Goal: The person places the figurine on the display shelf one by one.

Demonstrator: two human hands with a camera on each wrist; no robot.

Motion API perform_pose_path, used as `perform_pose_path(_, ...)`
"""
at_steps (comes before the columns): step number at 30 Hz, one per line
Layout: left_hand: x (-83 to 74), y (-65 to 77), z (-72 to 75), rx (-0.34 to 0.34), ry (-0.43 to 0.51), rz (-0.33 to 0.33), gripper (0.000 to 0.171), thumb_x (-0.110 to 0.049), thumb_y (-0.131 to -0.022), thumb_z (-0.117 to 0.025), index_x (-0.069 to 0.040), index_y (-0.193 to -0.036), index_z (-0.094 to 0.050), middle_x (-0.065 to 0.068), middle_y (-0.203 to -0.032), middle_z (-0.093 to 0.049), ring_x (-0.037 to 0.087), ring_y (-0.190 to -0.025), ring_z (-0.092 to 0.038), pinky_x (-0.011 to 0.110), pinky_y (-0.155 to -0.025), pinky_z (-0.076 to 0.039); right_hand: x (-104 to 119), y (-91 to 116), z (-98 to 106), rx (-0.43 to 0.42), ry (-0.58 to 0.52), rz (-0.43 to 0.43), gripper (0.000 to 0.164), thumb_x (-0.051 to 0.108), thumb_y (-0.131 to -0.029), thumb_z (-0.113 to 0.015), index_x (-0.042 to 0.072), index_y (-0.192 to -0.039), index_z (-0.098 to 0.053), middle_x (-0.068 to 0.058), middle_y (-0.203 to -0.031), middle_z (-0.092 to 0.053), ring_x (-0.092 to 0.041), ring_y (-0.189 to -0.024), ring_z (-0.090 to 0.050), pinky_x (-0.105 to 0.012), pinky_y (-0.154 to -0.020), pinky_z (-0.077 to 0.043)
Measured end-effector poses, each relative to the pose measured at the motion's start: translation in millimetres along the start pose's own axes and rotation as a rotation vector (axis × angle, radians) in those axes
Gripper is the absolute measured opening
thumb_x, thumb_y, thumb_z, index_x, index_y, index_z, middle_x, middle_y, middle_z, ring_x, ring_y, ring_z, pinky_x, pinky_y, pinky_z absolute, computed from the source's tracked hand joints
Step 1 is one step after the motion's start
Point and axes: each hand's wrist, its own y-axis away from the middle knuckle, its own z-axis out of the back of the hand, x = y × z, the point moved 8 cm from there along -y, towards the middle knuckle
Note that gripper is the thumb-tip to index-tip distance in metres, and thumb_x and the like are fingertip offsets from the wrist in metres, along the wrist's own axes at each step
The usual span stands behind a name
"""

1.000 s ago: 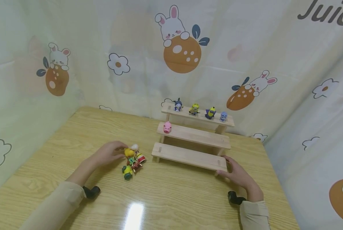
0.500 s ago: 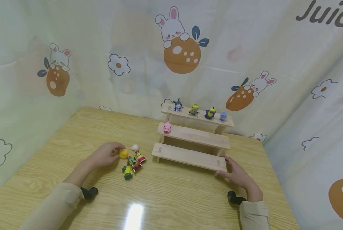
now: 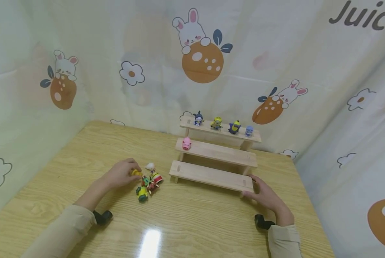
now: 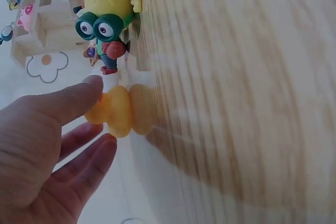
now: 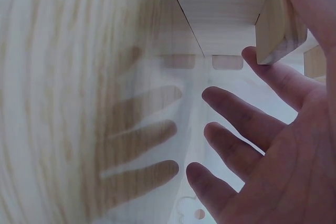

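My left hand (image 3: pixel 121 173) pinches a small yellow toy, which looks like a rubber duck (image 4: pixel 119 109), between thumb and fingers, low over the tabletop. Beside it lies a huddle of figurines: a yellow one with green goggles (image 4: pixel 107 6), a brown one (image 3: pixel 152 186), a red-and-yellow striped one (image 3: pixel 156 176) and a white piece (image 3: pixel 150 166). At the right end of the three-tier wooden shelf (image 3: pixel 212 173), my right hand (image 3: pixel 265 193) holds the lowest step between thumb and index finger; its other fingers are spread in the right wrist view.
A pink pig (image 3: pixel 186 143) stands on the middle step's left end. Along the top step are a blue-and-white figurine (image 3: pixel 198 119), two yellow ones (image 3: pixel 216 123) and a light blue one (image 3: pixel 248 131). A printed curtain (image 3: pixel 153 93) hangs behind the table (image 3: pixel 192 222).
My left hand has drawn the yellow duck leftward out of the huddle, and the duck has turned within the fingers. My right hand stays at the shelf's end.
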Motion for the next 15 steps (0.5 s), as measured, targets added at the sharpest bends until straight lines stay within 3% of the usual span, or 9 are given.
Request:
perform_pose_path(8, -2.5, -2.7, 0.3, 0.047, -0.006, -0.031, 0.023, -0.013, -0.082, -0.073, -0.006, -0.104, -0.071, 0.009, -0.105, -0.066, 0.027, -0.098, -0.063, 0.043, -0.086, -0.053, 1.5, 0.6, 0.0, 0.009, -0.007, -0.004, 0.085, 0.047, -0.086, -0.065, 0.004, -0.147, -0.026, -0.029, -0.150, -0.025, -0.050, -0.138, -0.021, -0.068, -0.106, -0.023)
perform_pose_path(15, -1.0, -4.5, -0.5, 0.074, 0.009, -0.026, 0.026, -0.010, -0.082, -0.073, -0.002, -0.106, -0.070, 0.013, -0.106, -0.066, 0.027, -0.097, -0.064, 0.039, -0.082, -0.055, 0.1, 0.9, -1.2, 0.014, -0.014, -0.016, 0.087, 0.048, -0.085, -0.066, 0.005, -0.148, -0.024, -0.028, -0.151, -0.024, -0.049, -0.139, -0.019, -0.068, -0.107, -0.022)
